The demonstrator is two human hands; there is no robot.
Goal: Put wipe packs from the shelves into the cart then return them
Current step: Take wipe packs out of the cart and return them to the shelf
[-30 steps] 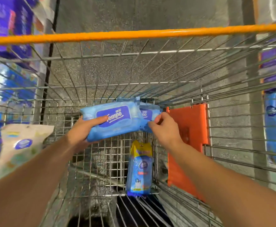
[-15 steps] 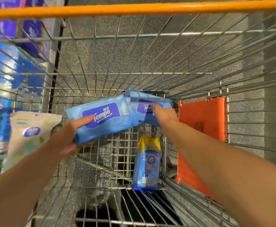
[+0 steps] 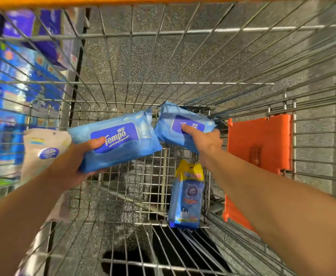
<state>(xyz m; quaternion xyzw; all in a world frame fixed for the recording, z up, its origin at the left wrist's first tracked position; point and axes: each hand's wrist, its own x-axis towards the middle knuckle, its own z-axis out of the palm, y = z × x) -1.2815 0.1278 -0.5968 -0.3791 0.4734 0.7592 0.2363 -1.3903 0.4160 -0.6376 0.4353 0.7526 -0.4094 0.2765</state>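
Note:
Both arms reach down into a wire shopping cart (image 3: 163, 32). My left hand (image 3: 73, 162) grips a light blue Tempo wipe pack (image 3: 121, 144) from below, thumb on its label. My right hand (image 3: 205, 140) holds a second blue Tempo pack (image 3: 175, 128) just to the right, thumb pressed on its dark blue label. The two packs are held apart above the cart's bottom. A blue and yellow wipe pack (image 3: 187, 196) lies on the cart floor by the right wall. A cream pack (image 3: 43, 152) leans at the cart's left side.
An orange plastic flap (image 3: 260, 144) hangs on the cart's right wall. The orange handle bar (image 3: 123, 1) crosses the top. Shelves with blue and purple packages (image 3: 13, 80) stand beyond the left side. Speckled grey floor shows through the wires.
The two Tempo packs, held together a second ago, have been pulled apart, one in each hand. My right hand has moved deeper and rightward; the view has tilted further down into the cart.

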